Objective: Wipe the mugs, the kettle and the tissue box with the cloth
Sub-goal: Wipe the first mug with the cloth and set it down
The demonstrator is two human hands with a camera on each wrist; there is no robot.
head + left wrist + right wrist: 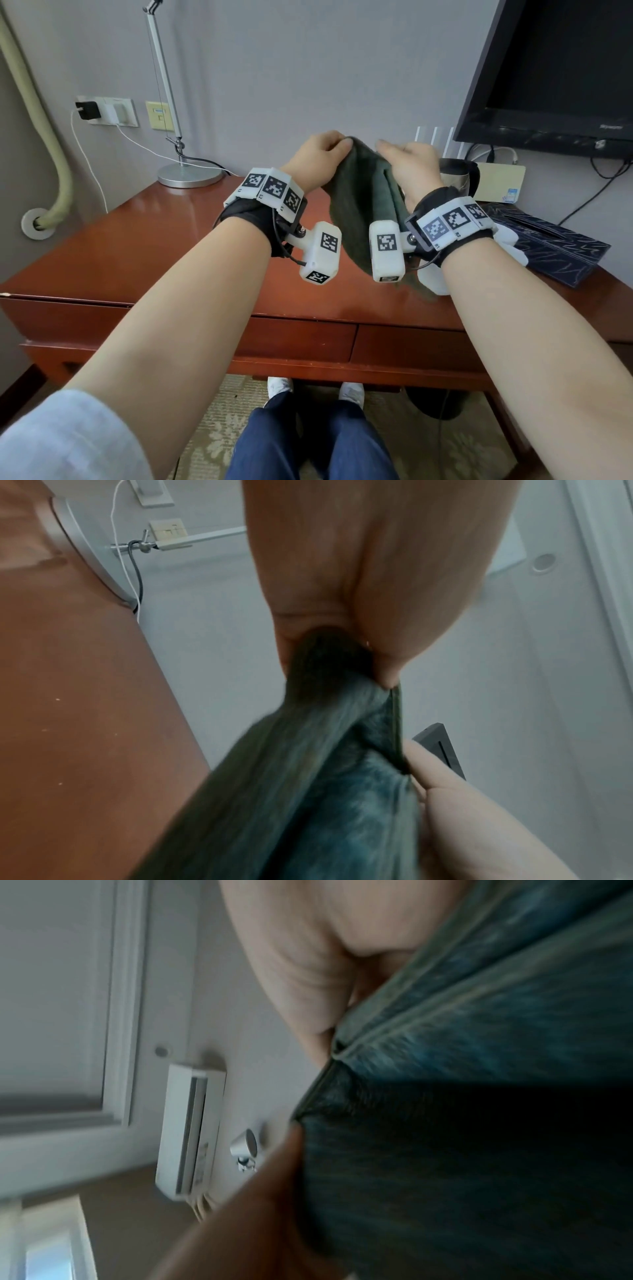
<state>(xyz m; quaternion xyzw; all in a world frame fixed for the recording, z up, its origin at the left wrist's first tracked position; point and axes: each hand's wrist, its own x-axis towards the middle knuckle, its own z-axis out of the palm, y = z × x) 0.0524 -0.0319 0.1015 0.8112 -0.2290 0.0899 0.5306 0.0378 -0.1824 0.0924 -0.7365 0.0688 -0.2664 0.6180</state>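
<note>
Head view: red-brown bench (137, 240) against grey wall; cloth (363, 205) hangs over its middle, soft, light, limp. Left hand (317, 154) and right hand (409, 168) pinch its top edge.
Left wrist: fingers (387, 642) clamp bunched corner.
Right wrist: hem folds; best gripped there.

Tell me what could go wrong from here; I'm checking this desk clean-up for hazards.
1. The cloth hangs low from the left hand and right hand; its tail dangles beside a white mug and might drag or tip it.
2. The kettle sits close behind the right hand, so a backward move could bump it.
3. Each grip holds only the cloth's top edge, so it may slip.
</note>
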